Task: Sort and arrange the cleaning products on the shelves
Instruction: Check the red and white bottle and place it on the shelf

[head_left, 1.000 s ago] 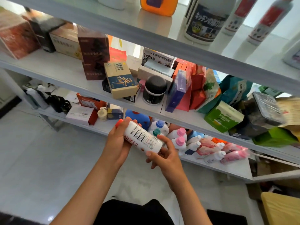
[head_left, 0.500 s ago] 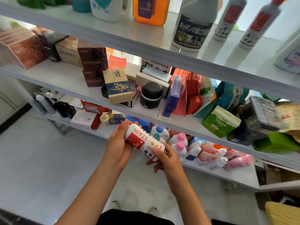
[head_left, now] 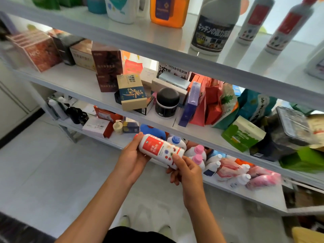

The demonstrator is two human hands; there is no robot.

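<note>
A white stain-remover bottle (head_left: 160, 149) with a red label lies sideways in both hands, in front of the lower shelf (head_left: 259, 197). My left hand (head_left: 130, 158) grips its capped end and my right hand (head_left: 185, 170) holds its base, thumb on the label. Behind it on that shelf lie several small bottles with pink caps (head_left: 199, 152) and white caps (head_left: 214, 163), plus pink refill pouches (head_left: 259, 178). The top shelf (head_left: 140, 41) carries a large white bleach bottle (head_left: 214, 27), an orange jug (head_left: 169, 11) and two tall spray bottles (head_left: 282, 27).
The middle shelf (head_left: 78, 85) is crowded with boxes (head_left: 133, 92), a black-lidded jar (head_left: 167, 103), bags and a green carton (head_left: 242, 134). At the lower left stand dark bottles (head_left: 77, 115) and a small pump bottle (head_left: 117, 126). Pale tiled floor (head_left: 43, 172) lies below.
The bottle has been turned in my hands: the barcode side faced up before, now the red front label does. The view has tilted up, showing more of the top shelf.
</note>
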